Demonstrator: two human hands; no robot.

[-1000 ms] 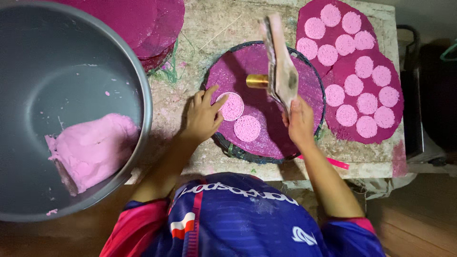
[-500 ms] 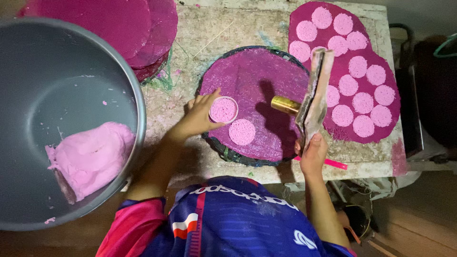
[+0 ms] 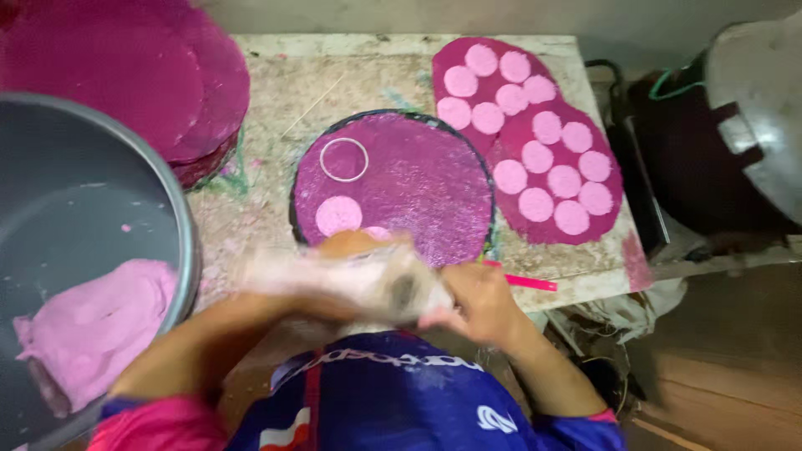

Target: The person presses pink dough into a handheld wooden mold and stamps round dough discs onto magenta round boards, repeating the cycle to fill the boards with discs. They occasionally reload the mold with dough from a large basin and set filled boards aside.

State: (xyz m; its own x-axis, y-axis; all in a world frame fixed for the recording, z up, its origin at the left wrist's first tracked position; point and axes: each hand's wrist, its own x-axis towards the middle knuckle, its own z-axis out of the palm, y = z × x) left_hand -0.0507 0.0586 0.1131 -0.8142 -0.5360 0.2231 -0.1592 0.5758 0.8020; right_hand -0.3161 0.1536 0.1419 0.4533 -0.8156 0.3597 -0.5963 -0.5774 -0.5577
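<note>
Both my hands hold a flat pale tool wrapped in clear plastic [image 3: 351,280], blurred, close to my chest. My left hand [image 3: 334,250] grips its left part and my right hand [image 3: 476,301] its right end. Just beyond them lies a round purple tray [image 3: 418,175] with one pink dough disc [image 3: 338,215] and a metal ring [image 3: 344,159] on it. A second disc [image 3: 378,233] peeks out behind my hands.
A big grey metal pot [image 3: 180,225] at the left holds a lump of pink dough [image 3: 92,326]. Stacked purple trays [image 3: 142,75] sit at the back left. Two purple trays [image 3: 535,142] at the right carry several pink discs. A pink stick [image 3: 526,281] lies at the table's edge.
The flat tool came off the tray and down toward my body, now held in both hands. My left hand left the discs. The metal ring now lies bare on the tray.
</note>
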